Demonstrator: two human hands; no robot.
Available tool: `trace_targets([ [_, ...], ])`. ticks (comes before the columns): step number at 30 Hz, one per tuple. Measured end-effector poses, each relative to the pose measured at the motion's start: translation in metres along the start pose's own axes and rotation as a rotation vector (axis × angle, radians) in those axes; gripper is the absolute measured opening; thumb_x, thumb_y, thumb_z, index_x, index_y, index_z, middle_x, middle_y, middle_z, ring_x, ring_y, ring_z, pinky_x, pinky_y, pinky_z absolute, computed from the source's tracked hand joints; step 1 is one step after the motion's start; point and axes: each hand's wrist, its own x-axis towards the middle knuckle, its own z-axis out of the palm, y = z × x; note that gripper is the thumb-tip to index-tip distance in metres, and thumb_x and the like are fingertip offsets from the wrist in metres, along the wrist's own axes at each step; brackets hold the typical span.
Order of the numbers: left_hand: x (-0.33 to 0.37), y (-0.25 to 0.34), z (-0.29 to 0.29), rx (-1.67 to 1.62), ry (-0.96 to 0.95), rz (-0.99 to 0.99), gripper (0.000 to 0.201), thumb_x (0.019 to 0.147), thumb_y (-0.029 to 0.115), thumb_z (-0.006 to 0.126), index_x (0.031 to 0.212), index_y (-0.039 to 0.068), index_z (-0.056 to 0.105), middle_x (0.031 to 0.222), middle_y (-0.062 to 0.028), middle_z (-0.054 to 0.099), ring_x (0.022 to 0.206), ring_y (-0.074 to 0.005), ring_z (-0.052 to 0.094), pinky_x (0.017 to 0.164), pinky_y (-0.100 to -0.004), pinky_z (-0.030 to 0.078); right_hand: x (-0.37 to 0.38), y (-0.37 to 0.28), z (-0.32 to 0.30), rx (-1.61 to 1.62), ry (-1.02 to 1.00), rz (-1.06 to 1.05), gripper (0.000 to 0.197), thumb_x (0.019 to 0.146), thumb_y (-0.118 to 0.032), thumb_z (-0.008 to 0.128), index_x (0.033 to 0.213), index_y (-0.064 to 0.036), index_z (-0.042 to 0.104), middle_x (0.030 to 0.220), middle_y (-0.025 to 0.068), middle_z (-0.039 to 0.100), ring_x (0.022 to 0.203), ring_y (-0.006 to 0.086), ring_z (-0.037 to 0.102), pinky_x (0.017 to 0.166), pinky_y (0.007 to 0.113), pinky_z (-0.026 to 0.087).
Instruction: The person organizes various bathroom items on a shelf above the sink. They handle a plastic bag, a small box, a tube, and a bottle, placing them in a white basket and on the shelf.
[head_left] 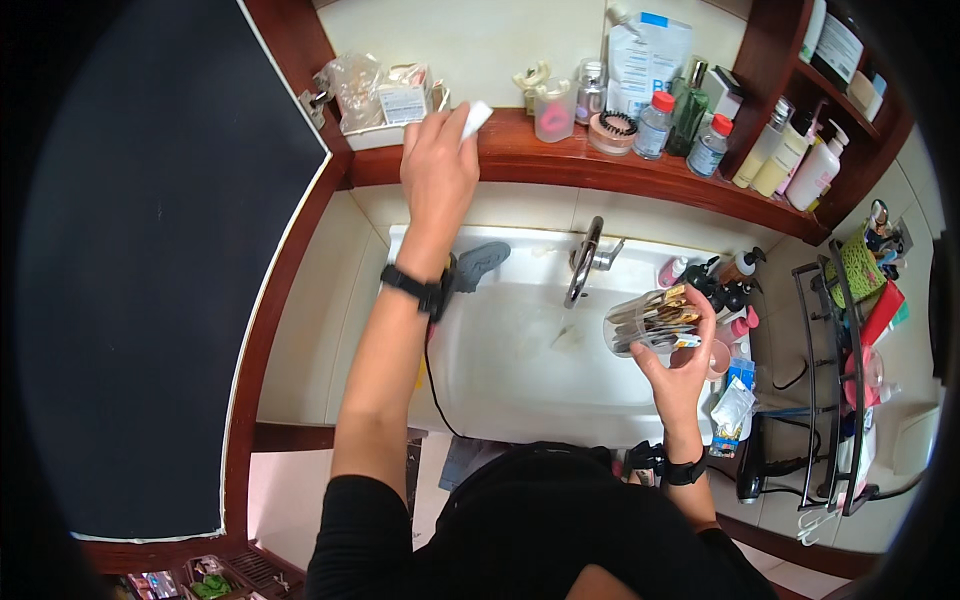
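Observation:
Raised over the wooden shelf [500,150], my left hand [440,165] has its fingers closed around a small white thing [477,118]; its exact kind I cannot make out. Just left of it stands a white tray [370,140] with a clear plastic bag [355,85] and a small white box [405,103]. My right hand [680,370] grips a clear cup [622,322] above the right side of the basin. Several slender sticks with gold and dark parts lie tilted inside that cup.
Bottles and jars, a pouch [645,60] among them, line the shelf. Below are a white sink [520,380] with a metal faucet [590,260] and a grey cloth [483,265]. Pump bottles and tubes crowd its right edge beside a black rack [830,400]. A dark cabinet door [170,250] stands left.

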Motion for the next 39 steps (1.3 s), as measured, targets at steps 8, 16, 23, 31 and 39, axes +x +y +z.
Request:
trace_targets([
  [8, 0.047, -0.023, 0.094, 0.591, -0.483, -0.098, 0.016, 0.086, 0.007, 0.064, 0.083, 0.008, 0.08, 0.087, -0.0171, 0.076, 0.086, -0.031, 0.075, 0.071, -0.0384, 0.061, -0.006, 0.004, -0.017, 0.0, 0.038, 0.028, 0.093, 0.066, -0.001, 0.085, 0.146, -0.0038, 0.039, 0.138, 0.0107, 0.046, 0.125, 0.0218, 0.051, 0.108, 0.036, 0.044],
  [16, 0.05, -0.04, 0.097, 0.229, -0.466, -0.268, 0.018, 0.087, 0.018, 0.07, 0.096, 0.006, 0.08, 0.089, -0.0222, 0.074, 0.088, -0.0387, 0.073, 0.08, -0.0445, 0.058, -0.009, 0.011, -0.031, -0.006, 0.096, 0.068, 0.09, 0.066, 0.003, 0.082, 0.145, -0.0026, 0.041, 0.134, 0.0104, 0.049, 0.12, 0.0203, 0.054, 0.105, 0.035, 0.047],
  [23, 0.049, -0.042, 0.076, -0.282, -0.683, -0.278, 0.027, 0.094, 0.021, 0.072, 0.117, 0.008, 0.076, 0.1, -0.0135, 0.078, 0.091, -0.0224, 0.072, 0.086, -0.0339, 0.054, 0.003, 0.003, -0.005, 0.017, -0.046, 0.011, 0.087, 0.067, 0.003, 0.082, 0.144, -0.0045, 0.042, 0.128, 0.009, 0.051, 0.116, 0.0183, 0.056, 0.1, 0.033, 0.05],
  [31, 0.036, -0.039, 0.023, -0.62, -1.081, -0.274, 0.026, 0.093, 0.015, 0.072, 0.115, 0.003, 0.075, 0.102, -0.0072, 0.077, 0.097, -0.0145, 0.067, 0.09, -0.0307, 0.051, 0.002, 0.003, 0.003, -0.008, -0.101, 0.004, 0.087, 0.067, 0.002, 0.083, 0.144, -0.0046, 0.043, 0.128, 0.0103, 0.055, 0.114, 0.0193, 0.059, 0.099, 0.034, 0.05],
  [39, 0.027, -0.036, 0.049, -0.171, -0.28, -0.122, 0.029, 0.09, 0.012, 0.07, 0.118, 0.01, 0.075, 0.102, -0.0202, 0.074, 0.097, -0.0358, 0.071, 0.084, -0.0436, 0.056, 0.006, 0.013, -0.001, -0.028, -0.072, -0.004, 0.088, 0.067, 0.002, 0.084, 0.144, -0.0053, 0.042, 0.13, 0.0105, 0.054, 0.117, 0.0198, 0.058, 0.099, 0.034, 0.051],
])
